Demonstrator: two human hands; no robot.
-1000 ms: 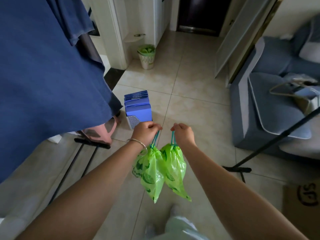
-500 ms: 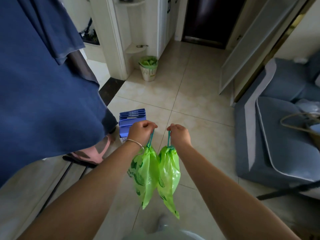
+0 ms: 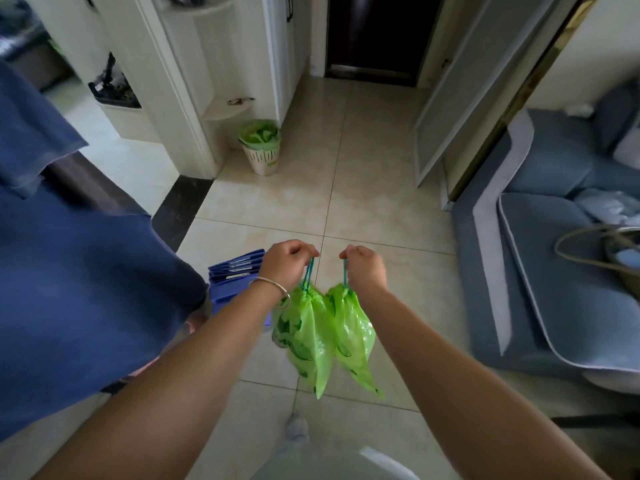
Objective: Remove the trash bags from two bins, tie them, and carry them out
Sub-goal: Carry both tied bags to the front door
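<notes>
Blue cloth hangs at far left, beside the walking line. Blue folded box stands on the floor, partly hidden by the left forearm.

Left hand: clenched around the teal drawstring of the left green bag; bag hangs free, neck cinched. A bangle sits on that wrist.

Right hand: clenched on the drawstring of the right green bag, which hangs touching its neighbour. Both held out front, clear of the legs and off the tiled floor, probably to avoid snagging while walking.

White bin by the doorframe carries a green liner. Dark door lies ahead; the carry-out step appears under way. Blue sofa at right.
</notes>
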